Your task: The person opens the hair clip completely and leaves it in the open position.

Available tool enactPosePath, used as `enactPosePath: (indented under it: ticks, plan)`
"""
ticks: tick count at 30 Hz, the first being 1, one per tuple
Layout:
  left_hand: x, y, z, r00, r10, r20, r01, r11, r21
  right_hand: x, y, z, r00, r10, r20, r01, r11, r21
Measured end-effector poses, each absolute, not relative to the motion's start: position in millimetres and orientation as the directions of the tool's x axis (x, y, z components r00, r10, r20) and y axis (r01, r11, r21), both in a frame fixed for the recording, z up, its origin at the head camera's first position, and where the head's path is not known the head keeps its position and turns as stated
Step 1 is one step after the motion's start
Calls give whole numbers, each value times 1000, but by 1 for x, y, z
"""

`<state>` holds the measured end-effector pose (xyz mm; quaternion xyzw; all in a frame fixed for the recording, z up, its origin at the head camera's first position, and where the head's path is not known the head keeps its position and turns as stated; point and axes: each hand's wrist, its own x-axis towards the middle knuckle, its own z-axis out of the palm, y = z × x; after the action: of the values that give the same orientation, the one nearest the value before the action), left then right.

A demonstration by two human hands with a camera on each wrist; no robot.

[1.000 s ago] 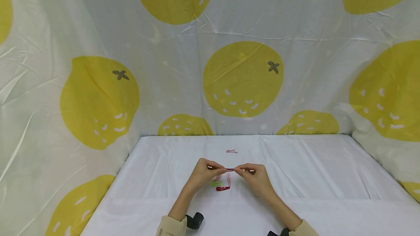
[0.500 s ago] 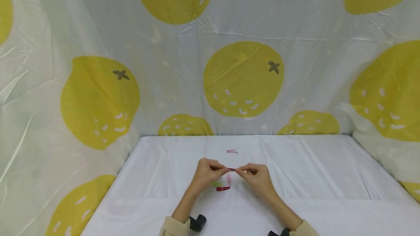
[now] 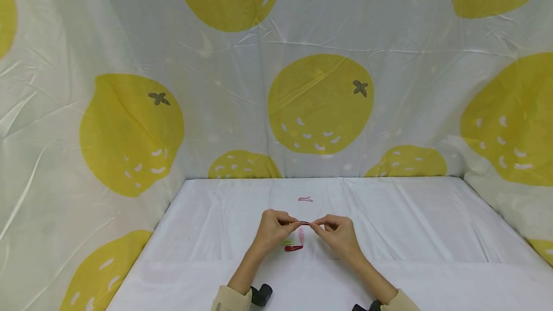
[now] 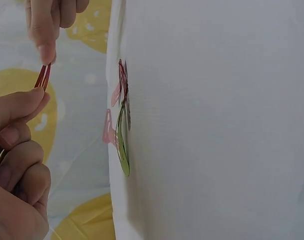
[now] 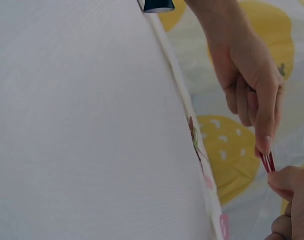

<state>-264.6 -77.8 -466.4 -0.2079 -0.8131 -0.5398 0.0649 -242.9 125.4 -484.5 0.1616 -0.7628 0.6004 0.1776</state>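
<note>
Presently, left hand point(image 3: 272, 229) and right hand point(image 3: 338, 234) pinch opposite ends of a red clip point(image 3: 305, 223) above the worktop point(image 3: 389, 239); from it, pink clip point(image 3: 301, 236) lies at six o'clock, green clip point(image 3: 287, 242) between seven and eight.

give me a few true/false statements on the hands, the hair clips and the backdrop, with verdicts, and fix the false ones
1. The left hand and right hand pinch one red hair clip. True.
2. A green hair clip lies on the white cloth. True.
3. The pinched clip rests there too. False: it is held up above the cloth.
4. In the head view, a thin pinkish hair clip lies beyond both hands. True.
5. Strawberries are the printed pattern. False: the backdrop shows large yellow, lemon-like fruits.
</note>
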Motion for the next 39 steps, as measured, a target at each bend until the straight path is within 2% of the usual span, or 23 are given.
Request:
enactPosePath:
  ticks: [5, 11, 19, 24, 33, 39]
  plan:
    - [-265, -80, -467, -901, 279, 332, 410, 301, 861, -234, 123, -470, -899, -33, 438, -434, 220, -874]
    - [-265, -80, -466, -908, 282, 309, 394, 330, 858, -234, 122, -470, -904, -21, 427, -420, 233, -877]
    - [-266, -78, -469, -916, 262, 304, 378, 314, 871, -252, 131, -499, -897, -34, 442, -435, 260, -862]
    - [-267, -78, -470, -920, 251, 302, 370, 298, 880, -253, 133, -501, -894, -45, 446, -442, 254, -860]
    - [-269, -79, -472, -930, 238, 279, 347, 330, 878, -254, 132, -501, -928, -12, 372, -362, 268, -893]
    - [-269, -81, -469, -935, 240, 259, 332, 344, 878, -253, 131, -499, -931, -5, 366, -355, 247, -901]
